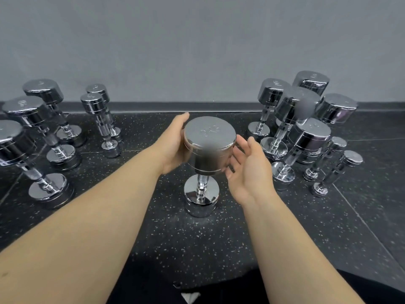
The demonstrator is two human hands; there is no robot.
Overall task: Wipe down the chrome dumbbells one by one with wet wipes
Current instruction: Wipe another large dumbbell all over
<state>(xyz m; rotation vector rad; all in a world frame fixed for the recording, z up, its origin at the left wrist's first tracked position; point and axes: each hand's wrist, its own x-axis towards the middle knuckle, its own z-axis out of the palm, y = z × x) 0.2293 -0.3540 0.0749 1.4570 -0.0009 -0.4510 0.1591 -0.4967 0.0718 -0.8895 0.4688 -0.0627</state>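
In the middle of the frame, the left hand [175, 143] is curling round the top of the shiny round chrome dumbbell [209, 145] standing on the black speckled floor [175, 238]. The right hand [247, 170] is hovering open beside it. Neither is holding a wipe; I think fetching one is coming next.

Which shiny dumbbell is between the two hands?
The middle dumbbell, standing alone: left hand holds its top, right hand open beside it. The others cluster at the sides.

A gym's weights corner.
Chrome dumbbells [206, 163] stand on end on speckled rubber floor [153, 233] by a grey wall [197, 44].
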